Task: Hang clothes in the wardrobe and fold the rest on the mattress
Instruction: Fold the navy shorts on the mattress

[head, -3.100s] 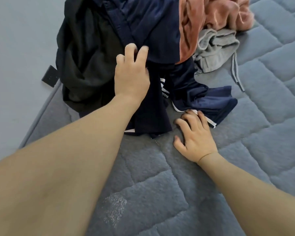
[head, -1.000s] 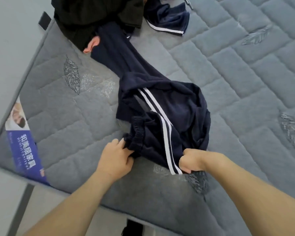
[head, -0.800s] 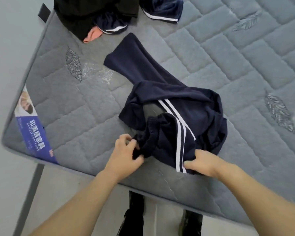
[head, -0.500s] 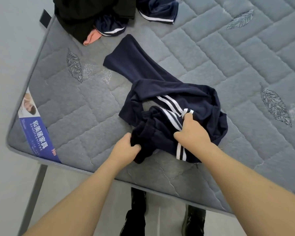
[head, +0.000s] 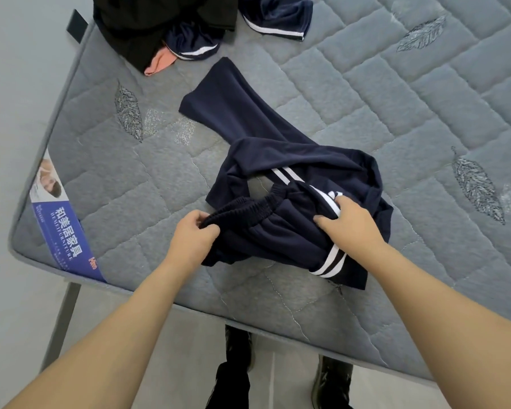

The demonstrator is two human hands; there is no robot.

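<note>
Scanning L to R, we see a blue label at the corner of the mattress, then the left hand pinching the elastic waistband of the navy track pants. Pants lie bunched near the front edge, one leg trailing toward the clothes pile at the back. Right hand has its fingers curled round fabric at the white side stripe. We judge the pants soft, light, floppy w/ no stiffness; they will sag wherever unsupported. Recommended hold: both waistband ends, since the elastic gives firm purchase, then shake flat.
</note>
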